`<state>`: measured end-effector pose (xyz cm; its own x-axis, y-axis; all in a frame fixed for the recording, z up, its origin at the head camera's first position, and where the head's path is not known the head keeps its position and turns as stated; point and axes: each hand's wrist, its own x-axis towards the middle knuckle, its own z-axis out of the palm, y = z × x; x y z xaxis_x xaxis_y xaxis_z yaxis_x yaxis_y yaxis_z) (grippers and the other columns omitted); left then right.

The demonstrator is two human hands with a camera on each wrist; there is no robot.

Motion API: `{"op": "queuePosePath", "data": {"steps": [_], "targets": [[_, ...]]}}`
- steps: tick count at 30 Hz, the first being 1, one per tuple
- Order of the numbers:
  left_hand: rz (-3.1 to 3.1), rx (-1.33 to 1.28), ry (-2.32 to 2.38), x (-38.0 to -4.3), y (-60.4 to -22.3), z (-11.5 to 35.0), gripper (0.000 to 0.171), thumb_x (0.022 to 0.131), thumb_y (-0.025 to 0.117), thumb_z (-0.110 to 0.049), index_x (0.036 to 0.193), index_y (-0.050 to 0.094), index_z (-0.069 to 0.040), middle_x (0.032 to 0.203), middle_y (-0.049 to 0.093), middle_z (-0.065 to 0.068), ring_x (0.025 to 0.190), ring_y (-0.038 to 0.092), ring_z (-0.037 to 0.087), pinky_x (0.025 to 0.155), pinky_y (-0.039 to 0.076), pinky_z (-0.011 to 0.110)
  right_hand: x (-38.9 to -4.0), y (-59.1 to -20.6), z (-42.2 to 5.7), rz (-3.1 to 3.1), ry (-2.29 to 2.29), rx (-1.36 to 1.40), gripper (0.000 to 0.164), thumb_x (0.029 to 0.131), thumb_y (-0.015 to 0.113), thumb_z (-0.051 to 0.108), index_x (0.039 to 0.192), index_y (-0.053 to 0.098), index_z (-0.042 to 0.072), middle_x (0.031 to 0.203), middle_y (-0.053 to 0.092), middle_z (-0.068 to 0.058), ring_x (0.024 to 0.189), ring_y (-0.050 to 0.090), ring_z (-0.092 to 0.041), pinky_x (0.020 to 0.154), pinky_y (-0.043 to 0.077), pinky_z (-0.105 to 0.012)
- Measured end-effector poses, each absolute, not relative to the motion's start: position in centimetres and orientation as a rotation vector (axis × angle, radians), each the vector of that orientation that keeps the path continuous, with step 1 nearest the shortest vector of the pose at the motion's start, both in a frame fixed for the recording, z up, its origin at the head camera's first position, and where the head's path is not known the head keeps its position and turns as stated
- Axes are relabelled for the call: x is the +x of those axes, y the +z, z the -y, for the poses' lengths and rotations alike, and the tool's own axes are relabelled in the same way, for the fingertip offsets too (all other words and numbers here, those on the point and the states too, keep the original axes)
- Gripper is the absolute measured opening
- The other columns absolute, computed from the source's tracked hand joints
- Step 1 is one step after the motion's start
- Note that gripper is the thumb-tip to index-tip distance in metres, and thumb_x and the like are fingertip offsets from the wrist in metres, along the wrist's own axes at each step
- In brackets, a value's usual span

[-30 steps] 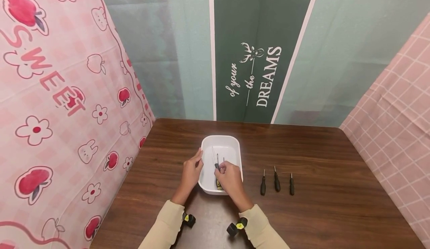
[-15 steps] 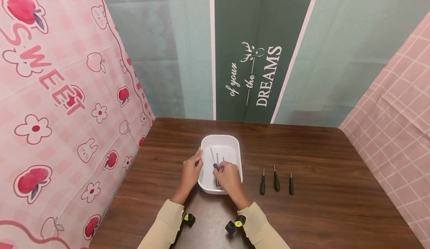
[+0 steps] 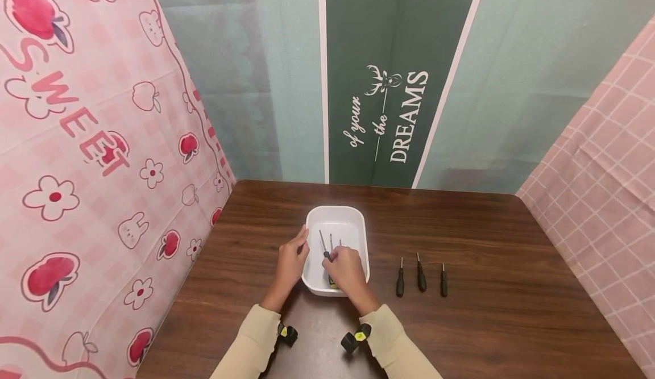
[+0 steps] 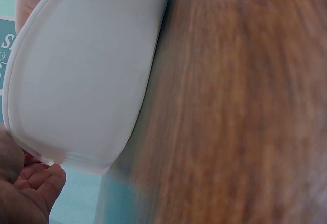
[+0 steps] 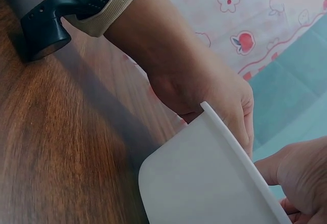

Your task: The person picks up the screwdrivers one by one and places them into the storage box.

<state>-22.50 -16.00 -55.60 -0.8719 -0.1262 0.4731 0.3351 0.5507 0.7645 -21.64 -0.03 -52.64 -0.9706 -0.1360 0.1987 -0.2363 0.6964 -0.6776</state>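
A white plastic tray (image 3: 335, 213) stands on the table. My left hand (image 3: 293, 262) holds its left side, with fingers along the outside wall in the left wrist view and at the rim. My right hand (image 3: 349, 268) reaches over the near part of the tray and pinches a screwdriver (image 3: 326, 253) by its dark handle, shaft pointing away and to the left. Beside it in the tray, two more thin metal shafts (image 3: 331, 240) show, their lower ends hidden by my right hand. Part of a yellow-and-black handle (image 3: 332, 282) shows under that hand.
Three black-handled screwdrivers (image 3: 422, 274) lie apart on the brown wooden table (image 3: 491, 242), right of the tray. Printed cloths hang at the back and both sides. A black wrist camera (image 3: 355, 337) is strapped on each sleeve.
The screwdriver in my right hand has shifted slightly left and toward me, its tip leaning further left. My left hand stays at the tray's side.
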Motion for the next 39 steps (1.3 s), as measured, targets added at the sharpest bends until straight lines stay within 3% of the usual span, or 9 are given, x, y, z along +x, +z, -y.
{"op": "queuePosePath", "data": {"steps": [39], "targets": [[2.307, -0.163, -1.291, -22.58, -55.67, 15.91, 0.034, 0.092, 0.063, 0.009, 0.125, 0.066, 0.009, 0.133, 0.062, 0.018, 0.123, 0.059, 0.034, 0.101, 0.049, 0.047, -22.31, -53.24, 0.61, 2.898, 1.097, 0.296, 0.031, 0.081, 0.075, 0.012, 0.058, 0.054, 0.009, 0.052, 0.049, 0.001, 0.051, 0.047, -0.015, 0.046, 0.038, -0.024]]}}
